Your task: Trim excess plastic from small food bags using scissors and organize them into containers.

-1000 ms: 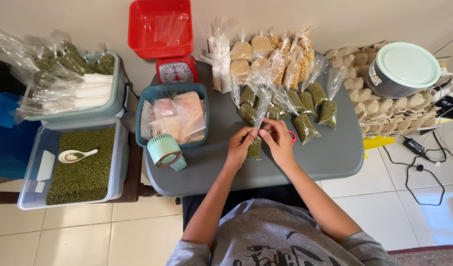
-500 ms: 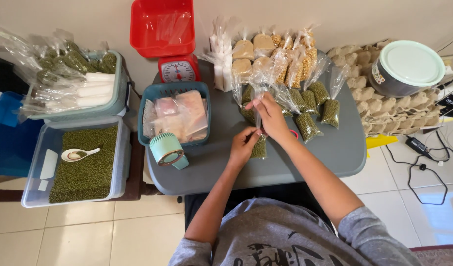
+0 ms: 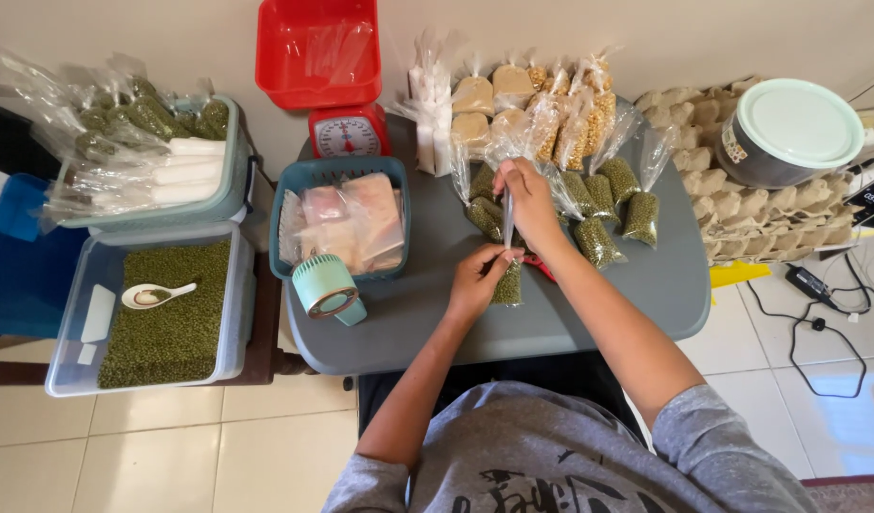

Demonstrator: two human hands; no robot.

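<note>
— On the grey surface (image 3: 646, 294), what sits around the hands?

— At nine o'clock a clear tub of green beans (image 3: 171, 313) with a white spoon (image 3: 157, 295); nearer, a teal basket (image 3: 338, 218); at twelve, filled bags (image 3: 551, 104).

— And the hands?

— The right hand (image 3: 527, 199) pinches the stretched plastic neck of a small bag of green beans (image 3: 506, 283), grip closed on it. The left hand (image 3: 477, 277), at six o'clock from it, is closed around the bag's filled bottom, which rests on the surface.
</note>
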